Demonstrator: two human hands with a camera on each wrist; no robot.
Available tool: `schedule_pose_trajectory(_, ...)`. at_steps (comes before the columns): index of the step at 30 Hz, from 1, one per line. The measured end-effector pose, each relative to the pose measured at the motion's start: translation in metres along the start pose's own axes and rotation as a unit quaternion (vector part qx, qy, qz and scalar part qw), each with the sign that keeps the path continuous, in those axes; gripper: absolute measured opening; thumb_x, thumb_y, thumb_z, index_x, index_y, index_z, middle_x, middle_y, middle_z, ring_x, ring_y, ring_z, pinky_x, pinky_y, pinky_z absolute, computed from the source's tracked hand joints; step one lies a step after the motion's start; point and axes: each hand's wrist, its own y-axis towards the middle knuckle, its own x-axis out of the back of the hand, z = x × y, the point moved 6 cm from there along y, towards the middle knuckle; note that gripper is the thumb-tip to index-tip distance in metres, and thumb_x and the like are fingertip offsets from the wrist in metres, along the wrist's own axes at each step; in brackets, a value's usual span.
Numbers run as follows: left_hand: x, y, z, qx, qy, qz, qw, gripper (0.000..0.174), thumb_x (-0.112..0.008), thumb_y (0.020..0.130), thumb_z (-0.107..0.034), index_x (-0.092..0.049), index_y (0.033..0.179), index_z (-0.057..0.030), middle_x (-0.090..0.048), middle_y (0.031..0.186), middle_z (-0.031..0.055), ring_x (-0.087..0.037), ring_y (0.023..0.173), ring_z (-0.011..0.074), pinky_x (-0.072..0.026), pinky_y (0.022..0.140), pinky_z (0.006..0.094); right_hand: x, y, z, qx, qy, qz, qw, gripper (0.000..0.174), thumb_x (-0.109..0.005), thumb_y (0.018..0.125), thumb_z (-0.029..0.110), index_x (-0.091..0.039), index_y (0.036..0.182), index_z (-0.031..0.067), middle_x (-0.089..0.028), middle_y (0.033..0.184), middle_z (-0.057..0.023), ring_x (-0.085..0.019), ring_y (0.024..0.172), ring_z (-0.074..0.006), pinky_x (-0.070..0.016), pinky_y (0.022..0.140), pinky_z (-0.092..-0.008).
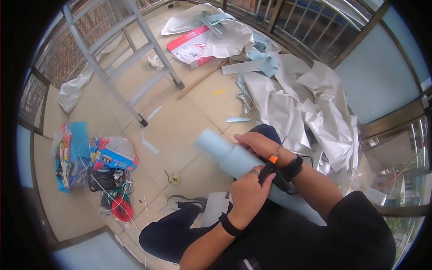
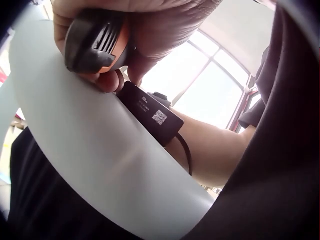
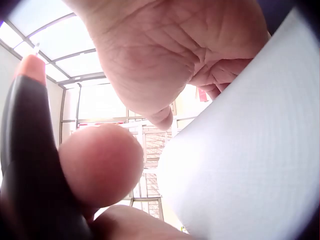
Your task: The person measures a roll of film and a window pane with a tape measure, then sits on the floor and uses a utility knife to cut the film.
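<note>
A pale blue roll of sheet material (image 1: 243,162) lies slantwise across the person's lap, its narrower inner end sticking out at the far left. My left hand (image 1: 248,195) grips a black-and-orange tool (image 1: 268,170) with a thin pointed tip directed up and away. In the left wrist view that tool (image 2: 97,42) is held in curled fingers close over the roll (image 2: 95,135). My right hand (image 1: 261,147) holds the roll from its upper side, near the far end. The right wrist view shows the palm (image 3: 165,50), with fingers bent against the roll (image 3: 250,145).
Crumpled whitish sheeting (image 1: 288,94) is heaped at the right, with a pink-and-white box (image 1: 189,45) behind it. A metal stepladder (image 1: 121,58) stands at the back left. Bags and coiled cords, including a red coil (image 1: 121,208), lie at the left. A tape measure (image 1: 174,179) sits on the tiles.
</note>
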Motion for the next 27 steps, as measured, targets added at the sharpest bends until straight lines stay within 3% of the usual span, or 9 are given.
schedule_pose_trajectory(1,0.002,0.000,0.002,-0.006,-0.026,-0.012,1.000,0.026,-0.083,0.087,-0.020,-0.072,0.100,0.0000,-0.071,0.079,0.0178,-0.070,0.069,0.0337,-0.0536,0.065,0.0393,0.001,0.002,-0.004,0.002,-0.002,0.006,1.000,0.060,-0.057,0.102,0.054,-0.068,0.119,-0.0026,-0.066,0.108,-0.0152,-0.064,0.094,-0.0240,-0.0528,0.083,-0.0345)
schedule_pose_trajectory(4,0.008,-0.002,0.012,0.039,-0.112,-0.020,0.993,0.023,-0.081,0.091,-0.019,-0.070,0.100,0.0005,-0.070,0.075,0.0115,-0.069,0.068,0.0221,-0.0529,0.065,0.0343,-0.002,-0.030,0.007,0.347,-0.148,0.031,0.925,0.039,-0.046,0.107,0.020,-0.062,0.135,-0.0005,-0.066,0.126,-0.0201,-0.060,0.123,-0.0346,-0.0451,0.108,-0.0401)
schedule_pose_trajectory(5,0.009,-0.003,0.018,0.040,-0.113,-0.023,0.993,0.023,-0.081,0.091,-0.019,-0.070,0.100,0.0005,-0.070,0.075,0.0115,-0.069,0.068,0.0221,-0.0529,0.065,0.0343,-0.002,-0.033,0.003,0.347,-0.150,0.034,0.925,0.039,-0.046,0.107,0.020,-0.062,0.135,-0.0005,-0.066,0.126,-0.0201,-0.060,0.123,-0.0346,-0.0451,0.108,-0.0401)
schedule_pose_trajectory(7,0.005,-0.007,0.037,0.099,-0.239,0.027,0.966,0.017,-0.075,0.096,-0.015,-0.068,0.101,-0.0003,-0.071,0.082,0.0058,-0.066,0.072,0.0116,-0.0517,0.067,0.0283,-0.003,-0.024,-0.014,0.138,-0.034,0.106,0.984,0.039,-0.044,0.108,0.021,-0.062,0.134,-0.0010,-0.066,0.129,-0.0181,-0.060,0.124,-0.0320,-0.0445,0.108,-0.0385)
schedule_pose_trajectory(12,0.042,-0.022,0.053,0.139,-0.383,-0.045,0.912,0.010,-0.065,0.102,-0.010,-0.065,0.105,-0.0007,-0.071,0.095,0.0051,-0.064,0.075,0.0081,-0.0507,0.066,0.0247,-0.016,-0.069,0.003,0.104,-0.135,0.009,0.985,0.087,-0.080,0.082,0.060,-0.056,0.138,-0.0022,-0.070,0.119,-0.0214,-0.069,0.114,-0.0310,-0.0518,0.099,-0.0376)
schedule_pose_trajectory(15,0.084,-0.031,0.065,0.138,-0.336,-0.112,0.925,0.011,-0.058,0.105,-0.010,-0.064,0.106,-0.0005,-0.071,0.098,0.0054,-0.062,0.075,0.0061,-0.0496,0.066,0.0235,-0.028,-0.075,0.017,0.127,-0.218,-0.004,0.968,0.092,-0.088,0.071,0.057,-0.057,0.134,-0.0021,-0.070,0.119,-0.0247,-0.069,0.114,-0.0376,-0.0532,0.099,-0.0409)
schedule_pose_trajectory(21,0.140,-0.053,0.070,0.032,0.037,-0.082,0.995,0.035,-0.074,0.093,-0.013,-0.066,0.125,-0.0016,-0.073,0.097,0.0208,-0.070,0.083,0.0433,-0.0562,0.075,0.0398,-0.045,-0.061,0.008,0.092,-0.245,0.034,0.965,0.085,-0.090,0.068,0.048,-0.058,0.129,-0.0021,-0.071,0.114,-0.0251,-0.070,0.110,-0.0397,-0.0544,0.097,-0.0421)
schedule_pose_trajectory(24,0.142,-0.058,0.076,0.038,0.082,-0.042,0.995,0.037,-0.075,0.092,-0.014,-0.066,0.125,-0.0022,-0.074,0.101,0.0189,-0.072,0.084,0.0371,-0.0558,0.076,0.0373,-0.053,-0.059,0.013,0.085,-0.255,0.038,0.962,0.084,-0.091,0.067,0.046,-0.059,0.128,-0.0021,-0.071,0.114,-0.0248,-0.071,0.109,-0.0394,-0.0546,0.097,-0.0416)
schedule_pose_trajectory(27,0.129,-0.060,0.112,0.202,-0.082,-0.053,0.975,0.039,-0.076,0.090,-0.011,-0.063,0.125,-0.0017,-0.072,0.098,0.0103,-0.068,0.081,0.0190,-0.0545,0.077,0.0340,-0.057,-0.053,0.015,0.080,-0.259,0.061,0.961,0.085,-0.091,0.067,0.046,-0.058,0.129,-0.0020,-0.072,0.113,-0.0233,-0.071,0.108,-0.0368,-0.0546,0.096,-0.0404)
